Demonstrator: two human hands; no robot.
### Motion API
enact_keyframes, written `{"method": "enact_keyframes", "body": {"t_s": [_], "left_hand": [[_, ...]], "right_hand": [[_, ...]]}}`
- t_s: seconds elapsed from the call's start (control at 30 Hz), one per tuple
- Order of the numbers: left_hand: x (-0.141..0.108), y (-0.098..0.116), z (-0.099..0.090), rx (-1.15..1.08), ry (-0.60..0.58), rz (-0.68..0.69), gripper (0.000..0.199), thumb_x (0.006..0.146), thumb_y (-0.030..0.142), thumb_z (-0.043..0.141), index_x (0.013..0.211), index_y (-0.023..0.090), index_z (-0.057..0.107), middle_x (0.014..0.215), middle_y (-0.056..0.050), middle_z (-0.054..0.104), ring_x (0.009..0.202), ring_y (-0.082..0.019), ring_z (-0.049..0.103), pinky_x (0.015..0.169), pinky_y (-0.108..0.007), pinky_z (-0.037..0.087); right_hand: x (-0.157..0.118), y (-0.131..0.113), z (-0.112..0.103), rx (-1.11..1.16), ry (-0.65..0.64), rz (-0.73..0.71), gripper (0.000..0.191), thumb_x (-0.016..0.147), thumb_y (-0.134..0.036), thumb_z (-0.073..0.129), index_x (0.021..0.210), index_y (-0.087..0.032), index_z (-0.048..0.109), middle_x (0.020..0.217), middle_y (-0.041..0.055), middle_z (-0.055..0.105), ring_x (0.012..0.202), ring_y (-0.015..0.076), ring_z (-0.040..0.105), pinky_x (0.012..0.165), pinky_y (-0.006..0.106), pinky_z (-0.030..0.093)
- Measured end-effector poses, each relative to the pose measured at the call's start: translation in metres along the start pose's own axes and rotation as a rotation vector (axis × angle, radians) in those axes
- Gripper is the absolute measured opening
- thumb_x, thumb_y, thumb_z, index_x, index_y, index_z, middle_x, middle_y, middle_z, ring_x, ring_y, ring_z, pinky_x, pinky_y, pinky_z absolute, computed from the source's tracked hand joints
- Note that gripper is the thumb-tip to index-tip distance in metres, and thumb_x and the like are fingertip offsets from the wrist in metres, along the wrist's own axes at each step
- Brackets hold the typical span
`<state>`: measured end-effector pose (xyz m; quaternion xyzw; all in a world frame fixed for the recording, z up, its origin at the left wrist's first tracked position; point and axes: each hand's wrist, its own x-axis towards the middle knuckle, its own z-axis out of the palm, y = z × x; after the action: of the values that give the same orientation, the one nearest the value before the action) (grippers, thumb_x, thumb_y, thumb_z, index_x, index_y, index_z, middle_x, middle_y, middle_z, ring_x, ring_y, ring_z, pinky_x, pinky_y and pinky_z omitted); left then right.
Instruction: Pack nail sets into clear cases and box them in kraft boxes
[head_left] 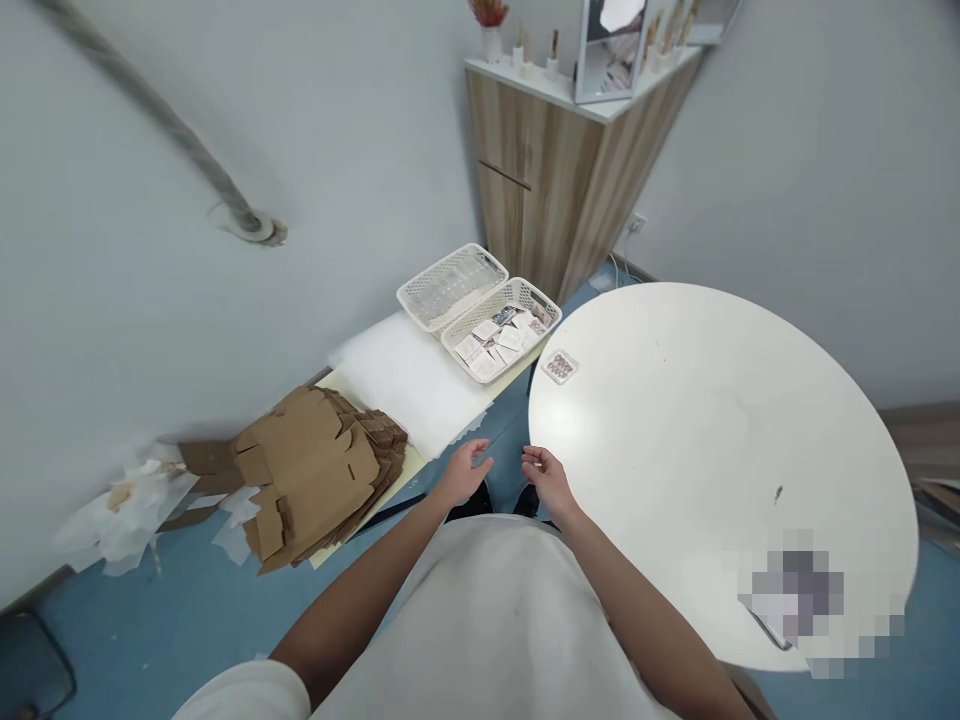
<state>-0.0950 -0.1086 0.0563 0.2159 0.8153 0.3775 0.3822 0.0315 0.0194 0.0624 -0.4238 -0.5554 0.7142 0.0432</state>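
My left hand [465,474] hovers in front of my body with its fingers loosely curled and apart, holding nothing. Facing it across a small gap is my right hand [550,480], also empty, its fingers slightly bent near the left edge of the round white table [690,430]. On that table, beyond my right hand, lies a small clear plastic case [560,367] with several small dark pinkish pieces inside. Farther off, a white basket [480,374] holds several small printed cards or packets. Behind it a second white basket [433,318] contains clear plastic pieces.
A pile of flattened brown cardboard boxes [307,470] lies on the narrow side table, beside white sheets [412,385]. Crumpled white wrapping [127,505] is at the far left. A wooden cabinet [540,170] stands in the corner. A blurred object [799,595] rests on the round table.
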Motion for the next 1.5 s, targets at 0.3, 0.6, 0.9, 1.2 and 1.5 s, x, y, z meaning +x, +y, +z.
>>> {"method": "enact_keyframes", "body": {"t_s": [0.3, 0.6, 0.9, 1.2, 1.5], "left_hand": [[-0.004, -0.033, -0.047, -0.168, 0.081, 0.027, 0.034, 0.075, 0.027, 0.054, 0.107, 0.016, 0.053, 0.106, -0.009, 0.06, 0.092, -0.018, 0.059, 0.079, -0.031, 0.048], [0.021, -0.038, -0.092, -0.249, 0.078, 0.077, 0.033, 0.074, 0.028, 0.054, 0.106, 0.018, 0.053, 0.1, -0.008, 0.061, 0.087, -0.016, 0.059, 0.077, -0.03, 0.049], [0.052, -0.033, -0.12, -0.243, 0.194, 0.004, 0.045, 0.076, 0.03, 0.053, 0.119, 0.02, 0.044, 0.111, -0.009, 0.057, 0.087, -0.016, 0.06, 0.078, -0.031, 0.046], [0.077, -0.055, -0.127, -0.284, 0.113, -0.319, 0.06, 0.075, 0.042, 0.053, 0.127, 0.021, 0.034, 0.137, -0.011, 0.034, 0.116, -0.025, 0.044, 0.088, -0.031, 0.04], [0.095, -0.066, -0.11, -0.237, 0.019, -0.472, 0.059, 0.072, 0.042, 0.053, 0.123, 0.017, 0.039, 0.134, -0.012, 0.037, 0.123, -0.025, 0.035, 0.099, -0.033, 0.029]], "right_hand": [[0.022, -0.026, 0.059, -0.05, -0.058, -0.059, 0.036, 0.064, -0.037, 0.059, 0.096, -0.02, 0.058, 0.092, 0.0053, 0.061, 0.071, 0.0151, 0.057, 0.065, 0.031, 0.046], [0.04, -0.05, 0.101, -0.097, -0.045, -0.062, 0.038, 0.065, -0.042, 0.059, 0.096, -0.021, 0.057, 0.095, 0.005, 0.061, 0.072, 0.0148, 0.058, 0.066, 0.03, 0.046], [0.085, -0.079, 0.127, -0.176, -0.134, -0.037, 0.041, 0.067, -0.041, 0.057, 0.102, -0.019, 0.055, 0.1, 0.0075, 0.06, 0.076, 0.0159, 0.059, 0.071, 0.032, 0.045], [0.155, -0.055, 0.17, -0.78, -0.312, 0.012, 0.061, 0.068, -0.035, 0.055, 0.125, -0.021, 0.038, 0.139, 0.0087, 0.027, 0.13, 0.0254, 0.016, 0.1, 0.043, 0.023], [0.191, -0.036, 0.164, -1.04, -0.274, 0.102, 0.061, 0.066, -0.028, 0.059, 0.124, -0.028, 0.039, 0.139, 0.0084, 0.021, 0.125, 0.0312, 0.024, 0.097, 0.05, 0.022]]}}
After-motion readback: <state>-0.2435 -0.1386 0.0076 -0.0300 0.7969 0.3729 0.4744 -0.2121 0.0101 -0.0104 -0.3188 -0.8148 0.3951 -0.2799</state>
